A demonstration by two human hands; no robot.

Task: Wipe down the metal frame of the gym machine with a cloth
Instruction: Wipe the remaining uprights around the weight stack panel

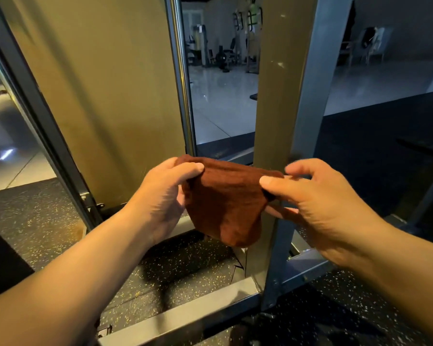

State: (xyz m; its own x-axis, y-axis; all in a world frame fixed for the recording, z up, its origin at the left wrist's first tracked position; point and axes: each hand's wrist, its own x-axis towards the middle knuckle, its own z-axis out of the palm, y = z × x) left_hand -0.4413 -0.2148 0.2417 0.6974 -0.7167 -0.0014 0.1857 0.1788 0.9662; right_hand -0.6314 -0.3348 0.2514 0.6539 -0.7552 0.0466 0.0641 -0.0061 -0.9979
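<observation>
Fingers of left hand pinch one top corner of brown cloth; right hand pinches other corner. Cloth hangs spread between hands, in front of upright frame post. Likely light, soft, limp, not slippery; better bunched in palm for wiping.

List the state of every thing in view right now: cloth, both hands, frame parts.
cloth, held up between both hands, sagging in the middle, in front of the upright post; contact with the post unclear.
left hand, pinches the cloth's left edge.
right hand, pinches the cloth's right edge.
upright post, vertical, pale specks on its upper face.
base bar, lying low on the floor.
</observation>
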